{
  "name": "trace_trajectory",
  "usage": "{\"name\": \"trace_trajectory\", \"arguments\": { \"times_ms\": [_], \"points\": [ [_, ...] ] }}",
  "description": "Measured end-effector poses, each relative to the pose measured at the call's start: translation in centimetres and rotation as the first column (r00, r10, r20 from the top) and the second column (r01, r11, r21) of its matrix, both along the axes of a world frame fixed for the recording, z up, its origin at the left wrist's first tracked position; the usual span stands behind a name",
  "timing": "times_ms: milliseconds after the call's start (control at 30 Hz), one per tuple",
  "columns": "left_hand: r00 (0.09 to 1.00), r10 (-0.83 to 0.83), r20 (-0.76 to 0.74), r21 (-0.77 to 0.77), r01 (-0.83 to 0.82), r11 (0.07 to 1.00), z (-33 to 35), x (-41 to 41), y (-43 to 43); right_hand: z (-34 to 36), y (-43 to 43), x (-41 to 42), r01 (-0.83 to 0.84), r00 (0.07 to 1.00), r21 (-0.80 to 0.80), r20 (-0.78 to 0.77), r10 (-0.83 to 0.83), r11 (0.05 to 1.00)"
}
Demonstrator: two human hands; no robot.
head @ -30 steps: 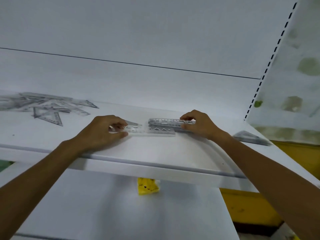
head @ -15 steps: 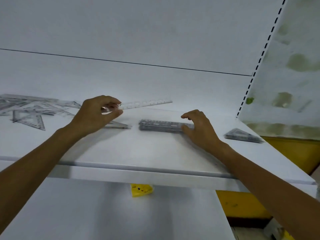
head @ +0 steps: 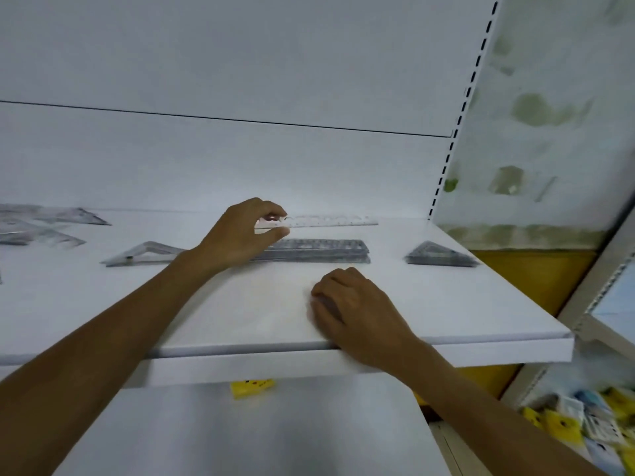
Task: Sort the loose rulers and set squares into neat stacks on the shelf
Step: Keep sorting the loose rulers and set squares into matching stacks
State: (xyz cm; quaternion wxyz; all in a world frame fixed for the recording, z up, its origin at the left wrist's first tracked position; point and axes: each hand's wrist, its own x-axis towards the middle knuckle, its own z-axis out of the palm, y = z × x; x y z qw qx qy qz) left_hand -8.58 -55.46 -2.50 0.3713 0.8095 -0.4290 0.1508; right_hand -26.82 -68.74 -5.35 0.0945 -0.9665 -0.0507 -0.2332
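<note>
Down at 6 o'clock, under the shelf, there's a small yellow packet, and at 4 o'clock a blurred heap of yellow and white packets. Up onto the shelf now: your right hand rests just inside the front edge at about 5 o'clock, fingers loosely curled down onto the board, gripping nothing, though they're blurred. Past it, at centre, lies the neat stack of rulers, running 9 to 3 o'clock, its left end hidden behind your left hand. That hand hangs just over the stack, fingers and thumb pinching the left end of a clear ruler, which is held level and points off to 3 o'clock, above and slightly beyond the stack. At 3 o'clock of the stack, apart from it, sits a tidy stack of set squares. At 9 o'clock, just beside your left wrist, one set square lies alone, and far out at 9 o'clock the loose pile of rulers and set squares sprawls by the back wall.
</note>
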Motion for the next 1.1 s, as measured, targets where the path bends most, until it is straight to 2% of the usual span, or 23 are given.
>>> {"name": "trace_trajectory", "arguments": {
  "times_ms": [133, 767, 867, 1000, 1100],
  "points": [
    [1.000, -0.007, 0.004, 0.071, 0.006, 0.997, -0.5, 0.2, -0.2, 0.0, 0.0, 0.0, 0.003, 1.000, -0.003, -0.002, -0.003, 1.000],
    [0.990, 0.120, -0.076, 0.199, -0.103, 0.975, -2.0, 0.9, 0.3, -0.2, 0.3, 0.0, 0.021, 1.000, 0.001, 0.019, -0.021, 1.000],
    [0.989, 0.119, -0.093, 0.179, -0.101, 0.979, -1.8, 0.8, 0.4, -0.3, 0.1, 0.0, 0.011, 1.000, 0.012, 0.016, -0.011, 1.000],
    [0.988, 0.146, -0.040, 0.116, -0.141, 0.983, -0.7, 0.0, 1.4, -0.1, -0.1, 0.1, -0.015, 1.000, 0.022, -0.009, 0.015, 1.000],
    [0.973, 0.228, -0.010, 0.074, -0.227, 0.971, 0.0, -1.3, 2.9, 0.8, -0.6, 0.6, -0.002, 0.997, 0.125, -0.079, 0.012, 0.992]
  ]
}}
